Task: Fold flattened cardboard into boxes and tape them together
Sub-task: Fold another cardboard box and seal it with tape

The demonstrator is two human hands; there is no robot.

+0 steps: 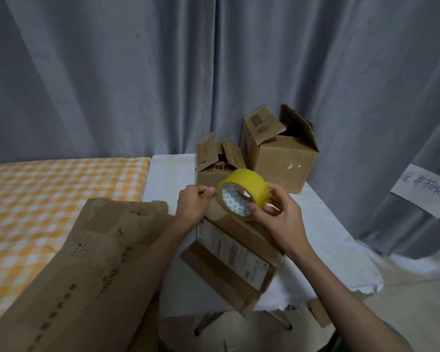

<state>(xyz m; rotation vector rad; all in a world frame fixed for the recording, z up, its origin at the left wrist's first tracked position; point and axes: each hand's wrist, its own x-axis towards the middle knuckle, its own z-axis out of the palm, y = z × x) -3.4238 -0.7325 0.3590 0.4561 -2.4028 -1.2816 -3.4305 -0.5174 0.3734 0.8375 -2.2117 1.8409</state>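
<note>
We see the right hand [277,214] gripping a yellow tape roll [244,194], fingers curled around its rim, its open core facing down and left toward us. The left hand [192,205] is just left of the roll, fingertips pinched at the roll's edge, apparently on the tape end, though we cannot tell for sure. Directly under both hands lies the folded box [234,252] on the white-covered counter [323,232], its long axis running from the left hand down toward the right forearm, tilted over the counter's near edge. Beyond the hands stand two open boxes [282,158]. Below the left forearm lies flattened cardboard [87,270].
</note>
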